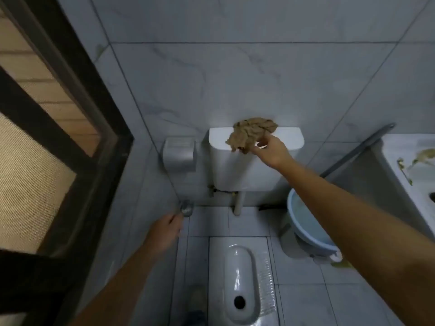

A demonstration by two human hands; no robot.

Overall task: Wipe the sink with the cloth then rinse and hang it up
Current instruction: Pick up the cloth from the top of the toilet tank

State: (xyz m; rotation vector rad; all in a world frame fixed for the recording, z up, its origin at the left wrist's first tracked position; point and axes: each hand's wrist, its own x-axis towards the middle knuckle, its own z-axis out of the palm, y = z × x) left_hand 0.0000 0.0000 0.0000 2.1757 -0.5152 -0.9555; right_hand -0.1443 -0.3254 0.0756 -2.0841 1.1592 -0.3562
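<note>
Head view shows the right hand stretched forward and up to a crumpled tan-brown rag of thin woven cloth, which lies bunched on the top front edge of a white plastic cistern, one fold drooping over the lip. The fingers are loosely curled at the rag's lower right fringe, touching it, though whether they have pinched it or are only arriving is hard to tell from here. The left hand hangs low and nearer the body, half-curled and holding nothing, just short of a small round metal valve at the foot of the wall. Well off to the right of the reaching arm, the stained white stone sink counter runs out of view, and below that arm sits a pale blue plastic basin on the floor. The rag looks light, limp and shapeless, so it should lift with almost no effort and will drape rather than hold any form; if damp it may cling a little to the glazed lid. A pinch on the thick bunched middle, rather than on the loose hanging fringe, looks the surer hold, gathering several folds so none trail or snag.
</note>
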